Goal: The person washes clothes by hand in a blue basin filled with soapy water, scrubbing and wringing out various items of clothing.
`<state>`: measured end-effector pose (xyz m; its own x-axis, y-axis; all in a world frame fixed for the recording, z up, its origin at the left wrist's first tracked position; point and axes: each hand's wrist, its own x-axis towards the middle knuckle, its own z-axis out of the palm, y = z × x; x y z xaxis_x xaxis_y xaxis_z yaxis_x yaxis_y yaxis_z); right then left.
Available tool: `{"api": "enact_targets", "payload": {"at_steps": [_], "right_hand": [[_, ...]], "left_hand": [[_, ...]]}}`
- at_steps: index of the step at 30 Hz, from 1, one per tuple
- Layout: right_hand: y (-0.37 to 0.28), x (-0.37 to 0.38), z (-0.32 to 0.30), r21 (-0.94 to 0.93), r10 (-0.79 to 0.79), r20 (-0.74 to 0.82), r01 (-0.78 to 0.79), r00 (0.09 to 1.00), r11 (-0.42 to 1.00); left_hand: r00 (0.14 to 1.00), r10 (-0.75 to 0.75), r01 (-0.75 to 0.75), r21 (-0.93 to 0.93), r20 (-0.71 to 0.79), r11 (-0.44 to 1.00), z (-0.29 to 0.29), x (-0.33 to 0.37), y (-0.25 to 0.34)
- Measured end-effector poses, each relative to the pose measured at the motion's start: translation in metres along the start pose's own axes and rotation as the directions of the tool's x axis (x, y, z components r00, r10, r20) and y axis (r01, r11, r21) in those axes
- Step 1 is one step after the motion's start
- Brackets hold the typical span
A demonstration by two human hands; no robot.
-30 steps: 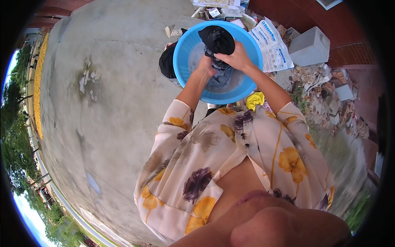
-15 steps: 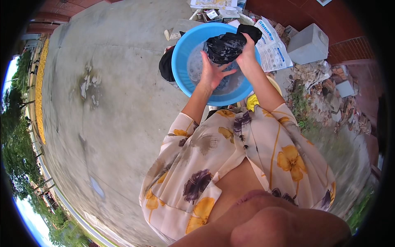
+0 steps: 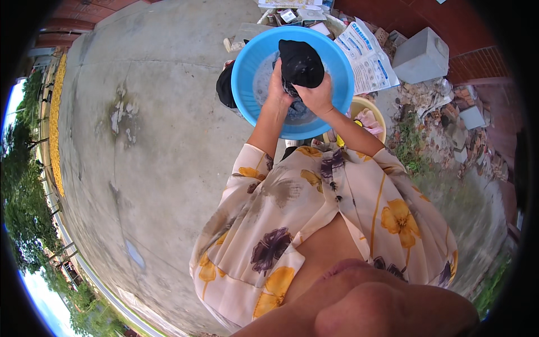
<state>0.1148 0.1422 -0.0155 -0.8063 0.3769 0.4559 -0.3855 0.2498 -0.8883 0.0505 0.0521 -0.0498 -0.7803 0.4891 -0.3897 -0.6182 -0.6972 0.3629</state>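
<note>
Black cloth (image 3: pixel 301 63) bunched over soapy water inside blue basin (image 3: pixel 247 78), wet, washing looks midway, rinsing and wringing left. Left hand (image 3: pixel 279 85) and right hand (image 3: pixel 317 95) both clenched on it, grip pressed tight. Yellow basin (image 3: pixel 375 109) just behind, dark garment (image 3: pixel 225 87) beside rim. Bare concrete floor (image 3: pixel 146 140), outdoors, rubble, brick wall.

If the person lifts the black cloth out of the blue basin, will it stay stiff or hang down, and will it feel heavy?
The black cloth is bunched between the left hand and right hand, so it would probably hang limp. It sits over water in the blue basin, so it is likely soaked, heavy for its size, and dripping.
</note>
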Motion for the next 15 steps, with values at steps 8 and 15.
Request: {"api": "enact_targets", "payload": {"at_steps": [8, 15], "right_hand": [[-0.034, 0.007, 0.005, 0.071, -0.574, 0.512, 0.635, 0.639, 0.769], [-0.027, 0.010, 0.009, 0.196, -0.627, 0.640, 0.695, 0.444, 0.692]], "left_hand": [[0.887, -0.459, 0.418, 0.340, 0.048, 0.842, 0.024, -0.021, 0.052], [0.916, -0.395, 0.266, 0.847, -0.073, 0.460, 0.037, -0.006, 0.055]]}}
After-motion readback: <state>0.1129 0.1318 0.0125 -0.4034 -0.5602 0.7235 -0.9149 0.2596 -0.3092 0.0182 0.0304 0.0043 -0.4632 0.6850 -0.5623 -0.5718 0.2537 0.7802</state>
